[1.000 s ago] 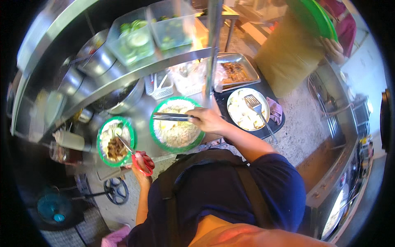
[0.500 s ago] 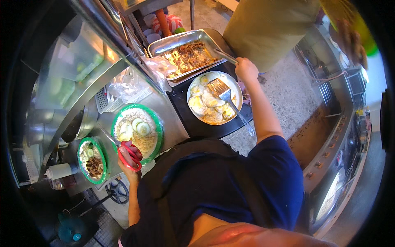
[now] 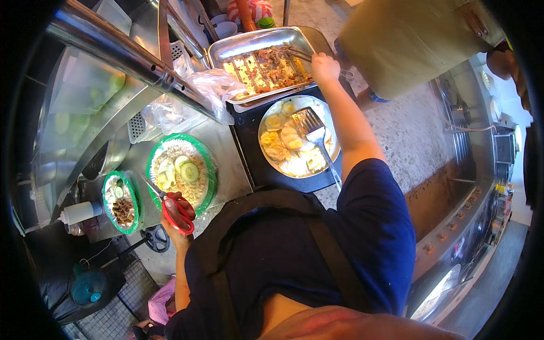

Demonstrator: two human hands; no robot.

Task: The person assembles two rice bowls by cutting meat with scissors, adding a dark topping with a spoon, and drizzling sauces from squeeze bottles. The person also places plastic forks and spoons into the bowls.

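Red-handled scissors [image 3: 187, 225] are in my left hand [image 3: 174, 214], with the blades pointing up and left beside a green-rimmed plate [image 3: 211, 170] of rice, cucumber slices and what looks like egg. My right hand [image 3: 324, 69] grips metal tongs [image 3: 300, 55], their tips among the browned meat [image 3: 274, 55] in a rectangular steel tray [image 3: 218, 52]. Below the tray is a round white plate [image 3: 268, 161] of fried eggs [image 3: 275, 138], on which a slotted turner [image 3: 313, 126] lies, its handle toward me. A smaller green-rimmed plate [image 3: 134, 226] holds rice, cucumber and chopped dark meat, left of the scissors.
Clear plastic bags [image 3: 211, 88] lie by a white basket [image 3: 137, 129]. A metal post [image 3: 122, 54] slants over the counter. Another person in an olive garment [image 3: 416, 42] stands at the far right, near a long steel cooking unit [image 3: 453, 226]. A white bottle [image 3: 79, 212] is at left.
My right hand has moved up and left, bringing the tongs into the meat. The view has shifted slightly. My left hand still holds the scissors near the larger green-rimmed plate.
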